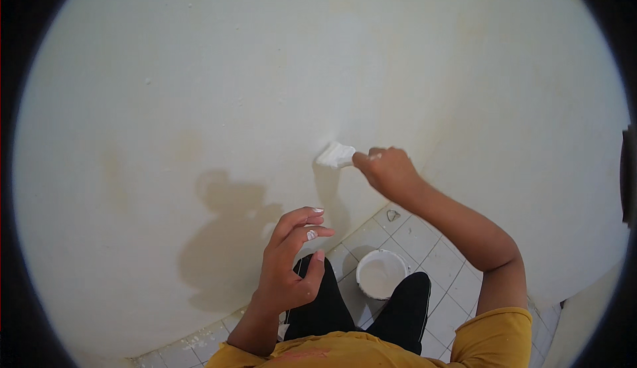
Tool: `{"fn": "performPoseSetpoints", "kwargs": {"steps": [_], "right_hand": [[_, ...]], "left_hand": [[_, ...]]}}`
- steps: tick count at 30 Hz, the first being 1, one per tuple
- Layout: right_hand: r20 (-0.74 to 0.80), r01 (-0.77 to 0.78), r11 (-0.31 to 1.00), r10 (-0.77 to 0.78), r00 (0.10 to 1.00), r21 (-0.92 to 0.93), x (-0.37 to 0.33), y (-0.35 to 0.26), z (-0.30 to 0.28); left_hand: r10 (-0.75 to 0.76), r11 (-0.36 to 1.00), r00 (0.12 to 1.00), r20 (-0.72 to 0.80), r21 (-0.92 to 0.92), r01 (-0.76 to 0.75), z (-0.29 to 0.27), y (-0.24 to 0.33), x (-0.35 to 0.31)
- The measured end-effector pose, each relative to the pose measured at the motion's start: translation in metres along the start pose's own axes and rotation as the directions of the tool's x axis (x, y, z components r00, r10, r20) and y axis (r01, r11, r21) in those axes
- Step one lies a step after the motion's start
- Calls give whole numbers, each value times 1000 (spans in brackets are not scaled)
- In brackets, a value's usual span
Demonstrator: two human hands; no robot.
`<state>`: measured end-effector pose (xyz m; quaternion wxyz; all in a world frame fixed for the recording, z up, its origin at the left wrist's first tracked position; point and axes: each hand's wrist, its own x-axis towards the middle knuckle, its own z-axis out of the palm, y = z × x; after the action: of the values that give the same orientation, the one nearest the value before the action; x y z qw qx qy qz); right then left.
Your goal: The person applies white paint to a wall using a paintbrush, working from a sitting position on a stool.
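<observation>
My right hand grips a paintbrush whose bristles, loaded with white paint, press against the cream wall in front of me. My left hand hovers free below and to the left, fingers loosely curled and apart, holding nothing; white paint marks its fingernails. A white paint bucket stands on the tiled floor between my feet and the wall, directly below the brush hand.
The wall shows faint yellowish stains and my shadow. White floor tiles with dark grout run along the wall's base. My black trousers stand beside the bucket. A dark fixture sits at the right edge.
</observation>
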<state>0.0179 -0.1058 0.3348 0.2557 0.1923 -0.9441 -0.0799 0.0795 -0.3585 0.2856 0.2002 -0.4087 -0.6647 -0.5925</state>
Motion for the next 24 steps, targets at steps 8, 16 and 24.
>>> {"fn": "performPoseSetpoints", "kwargs": {"steps": [8,16,24], "right_hand": [[-522,-63,978,-51,852,-197,74,59,-100],[-775,-123,971,-84,626,-205,93,73,-86],[-314,-33,989,-14,949,-145,-20,25,70]], "left_hand": [[-27,997,999,38,-65,29,10,-4,-12],[-71,995,995,68,-66,76,18,-4,-16],[-102,992,988,112,-59,109,21,-4,-24]]}}
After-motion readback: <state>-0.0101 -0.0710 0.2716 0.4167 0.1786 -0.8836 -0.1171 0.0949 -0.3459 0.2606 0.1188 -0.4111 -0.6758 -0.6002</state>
